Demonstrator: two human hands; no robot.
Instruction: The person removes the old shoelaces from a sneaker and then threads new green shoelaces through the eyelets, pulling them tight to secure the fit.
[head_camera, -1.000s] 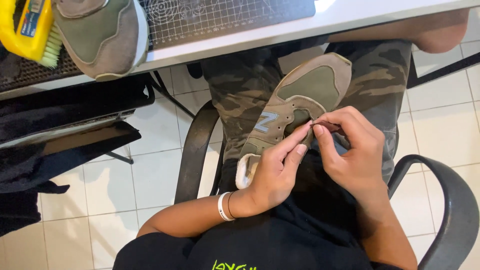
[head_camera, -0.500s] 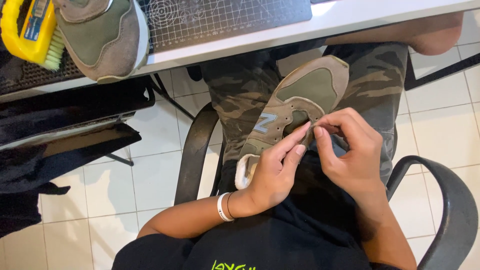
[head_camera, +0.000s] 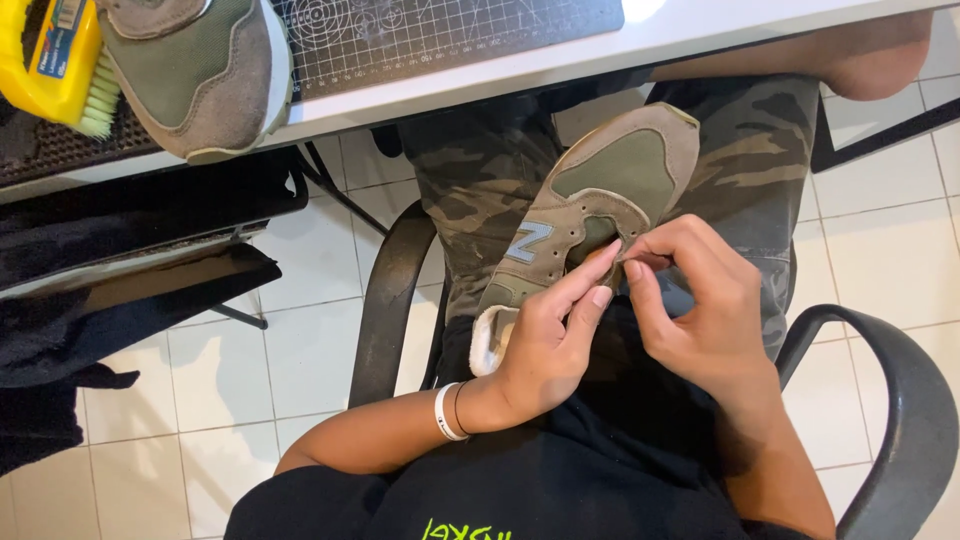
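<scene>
An olive-green and tan sneaker (head_camera: 600, 200) lies on my lap, toe pointing away from me, over camouflage trousers. My left hand (head_camera: 545, 340) rests along the shoe's near side, its fingertips pinched at the lace area. My right hand (head_camera: 700, 300) meets it there, thumb and fingers closed on something small at the shoe's eyelets; what exactly is pinched is hidden by the fingers. A white band circles my left wrist.
The matching sneaker (head_camera: 195, 70) sits on the white table's edge (head_camera: 480, 85) beside a dark cutting mat (head_camera: 440, 30) and a yellow brush (head_camera: 60, 60). Black chair armrests (head_camera: 385, 300) flank me on both sides. Dark cloth lies left over a white tiled floor.
Both hands have stayed pinched at the shoe's lace area; the fingers shifted only slightly. The shoe has not moved.
</scene>
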